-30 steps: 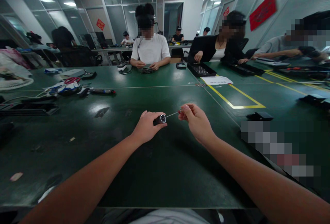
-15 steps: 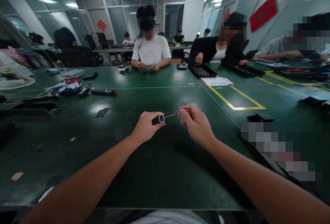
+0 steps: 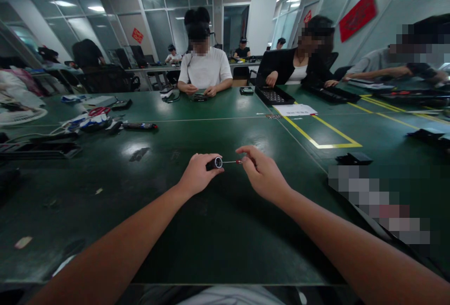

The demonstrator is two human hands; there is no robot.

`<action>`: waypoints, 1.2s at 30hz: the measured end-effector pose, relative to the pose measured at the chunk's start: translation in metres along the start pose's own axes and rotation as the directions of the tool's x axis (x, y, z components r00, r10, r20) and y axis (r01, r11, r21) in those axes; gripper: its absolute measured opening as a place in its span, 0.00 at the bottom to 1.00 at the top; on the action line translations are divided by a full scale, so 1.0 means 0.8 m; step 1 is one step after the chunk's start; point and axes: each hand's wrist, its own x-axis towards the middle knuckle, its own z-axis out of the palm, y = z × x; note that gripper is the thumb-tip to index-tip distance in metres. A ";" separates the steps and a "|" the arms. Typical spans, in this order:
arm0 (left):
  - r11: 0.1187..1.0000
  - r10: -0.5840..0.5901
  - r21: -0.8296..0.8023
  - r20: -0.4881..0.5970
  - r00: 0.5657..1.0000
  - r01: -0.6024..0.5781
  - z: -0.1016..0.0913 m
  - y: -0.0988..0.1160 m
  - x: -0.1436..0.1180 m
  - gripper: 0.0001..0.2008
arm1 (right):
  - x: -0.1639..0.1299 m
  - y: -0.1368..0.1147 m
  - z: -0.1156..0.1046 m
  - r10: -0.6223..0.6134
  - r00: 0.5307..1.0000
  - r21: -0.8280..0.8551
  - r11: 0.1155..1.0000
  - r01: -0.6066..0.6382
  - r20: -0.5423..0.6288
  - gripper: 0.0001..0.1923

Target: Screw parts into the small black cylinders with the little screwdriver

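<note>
My left hand (image 3: 199, 172) is closed around a short black cylinder (image 3: 215, 163) with a pale ring at its open end, which faces toward me and to the right. In my right hand (image 3: 263, 172) is a screwdriver (image 3: 239, 161) with a thin metal shaft and a reddish handle; most of the handle is hidden in my fingers. Its shaft points left, and the tip meets the ringed end of the cylinder. Whether the tip sits inside it or only touches the rim I cannot tell. Both hands are just above the green table (image 3: 197, 239).
To the left lie a dark pen-shaped tool (image 3: 139, 126), red-handled scissors (image 3: 100, 111) and black trays (image 3: 42, 148). A small black part (image 3: 354, 158) lies at right. Across the table, co-workers handle a black tray (image 3: 274, 95) and small parts. Yellow tape (image 3: 337, 145) marks the surface.
My right hand's fingers have shifted on the screwdriver handle, with the index finger now stretched more to the left. The screwdriver lies nearer level. My left hand has hardly moved.
</note>
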 end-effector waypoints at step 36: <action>1.000 -0.007 -0.001 -0.005 1.000 0.007 -0.004 0.001 0.001 0.17 | -0.001 -0.007 -0.005 0.030 0.996 -0.046 0.999 -0.026 0.081 0.17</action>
